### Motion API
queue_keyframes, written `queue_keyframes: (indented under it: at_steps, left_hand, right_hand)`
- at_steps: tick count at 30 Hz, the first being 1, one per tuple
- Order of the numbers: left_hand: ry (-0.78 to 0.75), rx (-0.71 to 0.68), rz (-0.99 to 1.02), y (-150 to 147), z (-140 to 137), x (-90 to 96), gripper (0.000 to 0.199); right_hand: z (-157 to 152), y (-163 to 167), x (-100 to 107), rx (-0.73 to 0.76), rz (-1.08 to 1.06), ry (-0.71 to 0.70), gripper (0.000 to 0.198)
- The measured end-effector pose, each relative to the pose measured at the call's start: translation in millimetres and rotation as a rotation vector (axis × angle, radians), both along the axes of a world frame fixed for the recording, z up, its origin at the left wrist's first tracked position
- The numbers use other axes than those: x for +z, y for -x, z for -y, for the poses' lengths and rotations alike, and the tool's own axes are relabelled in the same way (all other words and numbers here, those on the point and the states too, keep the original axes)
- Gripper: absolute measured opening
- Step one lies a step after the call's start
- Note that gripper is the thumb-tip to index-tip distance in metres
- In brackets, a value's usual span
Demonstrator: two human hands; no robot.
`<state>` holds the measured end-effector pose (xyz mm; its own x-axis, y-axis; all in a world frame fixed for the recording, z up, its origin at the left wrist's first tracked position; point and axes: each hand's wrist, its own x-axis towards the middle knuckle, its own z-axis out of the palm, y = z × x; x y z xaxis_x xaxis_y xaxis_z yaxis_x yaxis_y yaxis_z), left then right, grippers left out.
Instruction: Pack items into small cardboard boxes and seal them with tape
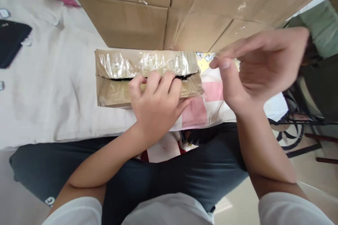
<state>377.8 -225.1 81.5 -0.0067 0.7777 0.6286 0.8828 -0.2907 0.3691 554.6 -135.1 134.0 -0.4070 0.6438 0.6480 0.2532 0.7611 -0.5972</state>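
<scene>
A small taped cardboard box [116, 93] lies on the bed, with a dark slit running along its upward side between two flaps. Shiny clear tape [155, 61] covers the flap beyond the slit. My left hand [155, 103] grips the near part of the box, fingers curled at the slit and thumb along the near side. To the right of the box, my right hand [258, 70] is raised and slightly blurred. Its thumb and fingertips come together near the box's right end; whatever they may pinch is too faint to make out.
Large taped cardboard boxes [137, 24] stand right behind the small box. A white sheet [58, 77] spreads to the left, with a black flat item [13, 42] on it. Pink and white patterned cloth [195, 112] lies at the right. My legs [211, 161] border the bed's near edge.
</scene>
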Motion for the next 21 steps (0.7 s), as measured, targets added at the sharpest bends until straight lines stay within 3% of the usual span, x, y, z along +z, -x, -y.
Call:
queue_keyframes:
  at_steps: [3, 12, 16, 21]
  left_hand:
    - [0.008, 0.026, -0.025, -1, 0, 1.5, 0.048]
    - [0.062, 0.210, 0.073, -27, 0, 6.1, 0.035]
    - [0.077, 0.316, 0.071, -37, -3, 3.8, 0.039]
    - [-0.019, 0.384, 0.003, -37, -2, -5.6, 0.045]
  right_hand:
    - [-6, 8, 4, -0.001, 0.009, -0.121, 0.011]
    - [4, 16, 28, 0.083, 0.204, -0.051, 0.010]
    - [2, 11, 27, 0.104, 0.151, -0.004, 0.013]
    - [-7, 10, 22, 0.221, 0.041, -0.027, 0.013]
